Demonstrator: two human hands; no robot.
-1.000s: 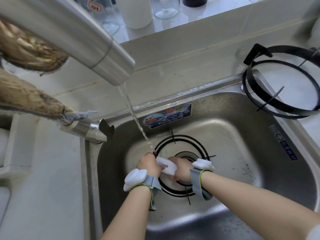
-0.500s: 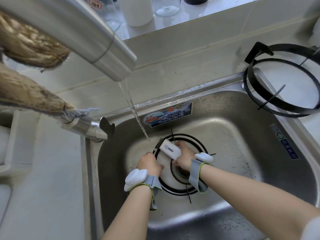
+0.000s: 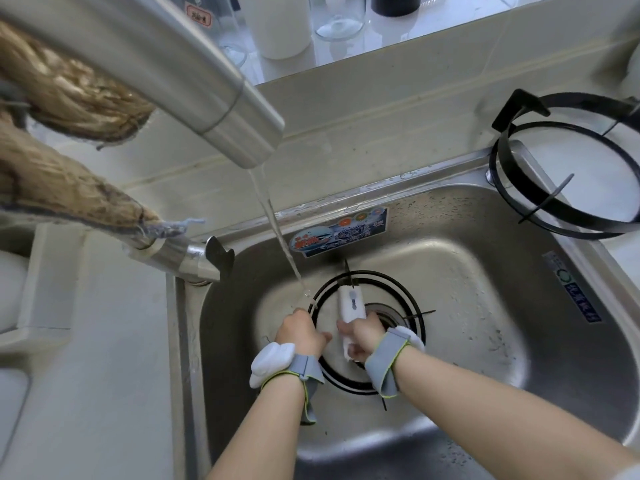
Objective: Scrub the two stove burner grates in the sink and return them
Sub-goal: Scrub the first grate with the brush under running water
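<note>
A black ring-shaped burner grate [image 3: 398, 289] lies flat in the steel sink [image 3: 485, 306], around the drain. My left hand [image 3: 301, 332] grips the grate's left rim, just below where the water stream lands. My right hand [image 3: 362, 336] holds a white scrub brush [image 3: 351, 303] whose head points away from me, over the ring's far side. A second black grate [image 3: 526, 202] rests on the counter at the sink's far right corner, partly over the sink rim.
The steel tap spout [image 3: 221, 109] hangs over the sink with water running. A worn brown cloth [image 3: 62, 188] is draped over the tap on the left. Glasses and a white container [image 3: 280, 26] stand on the ledge behind. Grey counter [image 3: 104, 375] lies left.
My right hand has turned the brush from lying crosswise between my hands to pointing away, and moved it across the ring. My left hand has stayed on the left rim.
</note>
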